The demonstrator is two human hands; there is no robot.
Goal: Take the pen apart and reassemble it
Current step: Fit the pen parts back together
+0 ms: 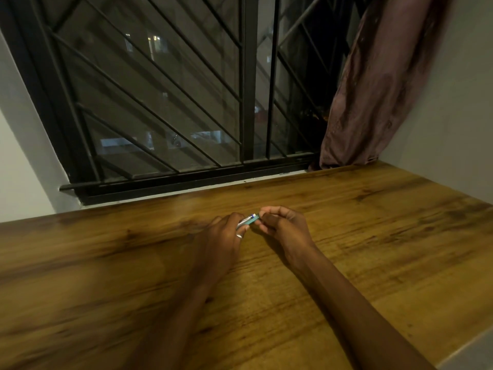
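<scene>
A small teal and silver pen (248,220) is held just above the wooden table (346,249), between both hands. My left hand (222,237), with a ring on one finger, grips the pen's silver left part, and most of that part is hidden under its fingers. My right hand (284,227) pinches the teal right end with its fingertips. The pen points up and to the right. I cannot tell whether the pen's parts are joined or separating.
A barred window (186,102) runs along the table's far edge. A brown curtain (373,89) hangs at the back right, touching the table's corner. The table's right edge (466,345) cuts off at the lower right.
</scene>
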